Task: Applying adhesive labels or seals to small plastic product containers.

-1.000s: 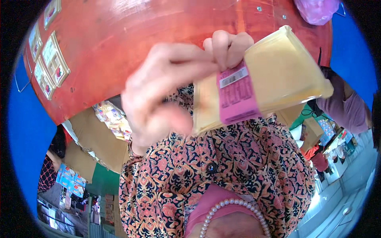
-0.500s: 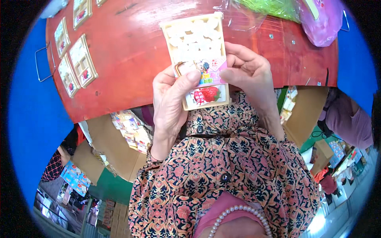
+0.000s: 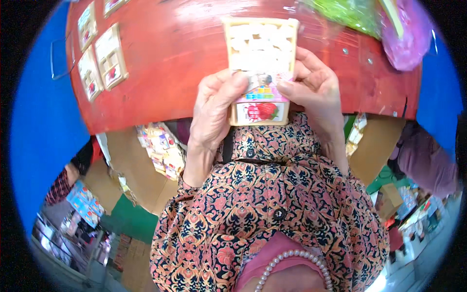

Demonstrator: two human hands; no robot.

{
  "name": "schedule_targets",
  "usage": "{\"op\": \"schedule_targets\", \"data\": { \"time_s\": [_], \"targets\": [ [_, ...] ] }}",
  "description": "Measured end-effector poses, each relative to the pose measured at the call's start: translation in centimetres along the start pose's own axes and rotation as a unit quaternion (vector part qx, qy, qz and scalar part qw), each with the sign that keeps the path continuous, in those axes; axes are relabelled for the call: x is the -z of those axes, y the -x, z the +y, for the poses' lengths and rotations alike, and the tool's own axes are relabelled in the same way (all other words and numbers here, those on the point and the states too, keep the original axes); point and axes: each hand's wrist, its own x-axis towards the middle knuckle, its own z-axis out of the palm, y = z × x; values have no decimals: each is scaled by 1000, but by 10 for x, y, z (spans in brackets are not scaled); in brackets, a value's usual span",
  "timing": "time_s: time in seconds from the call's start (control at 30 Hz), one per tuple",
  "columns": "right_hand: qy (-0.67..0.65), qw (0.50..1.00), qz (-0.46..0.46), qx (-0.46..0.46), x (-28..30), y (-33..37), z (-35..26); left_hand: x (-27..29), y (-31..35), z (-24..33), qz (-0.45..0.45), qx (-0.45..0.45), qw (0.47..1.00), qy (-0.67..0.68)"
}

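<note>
A cream plastic tray (image 3: 233, 119) filled with small white pieces is held between my two hands above the near edge of the red table. Across its middle lies a colourful pink printed label (image 3: 262, 92). Below that, a sachet with a strawberry picture (image 3: 260, 111) sits in the tray's near compartment. My left hand (image 3: 211, 104) grips the left side, its thumb pressing near the label's upper left. My right hand (image 3: 318, 90) grips the right side, with its thumb on the label's right end and the other fingers behind the tray's edge.
Several similar trays (image 3: 111, 58) lie at the far left of the red table (image 3: 170, 63). Green plastic packaging (image 3: 348, 14) and a pink bag (image 3: 407, 46) are at the far right. A cardboard box (image 3: 126, 155) holding packed goods stands below left. A person's purple sleeve (image 3: 428, 158) shows at right.
The tray has turned straighter and shifted right in the picture with both hands. My left thumb has moved higher on the label. The whole view has also shifted slightly.
</note>
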Motion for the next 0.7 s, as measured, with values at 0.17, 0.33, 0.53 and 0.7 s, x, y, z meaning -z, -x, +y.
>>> {"op": "schedule_targets", "data": {
  "time_s": [0.17, 0.33, 0.53, 0.7],
  "targets": [
    [-11, 1000, 19, -18, -7, 9, 7, 7, 5, 4, 3, 50, 996, -74],
    [23, 999, -26, -27, -19, 10, 20, 21, 24, 3, 35, 27, 998, -34],
    [214, 972, -98, -2, -27, 8, 30, 84, 99, 18, 215, -160, 963, -31],
    [290, 951, -105, 16, -23, 2, 30, 212, 203, 3, 404, -271, 865, 122]
  ]
}}
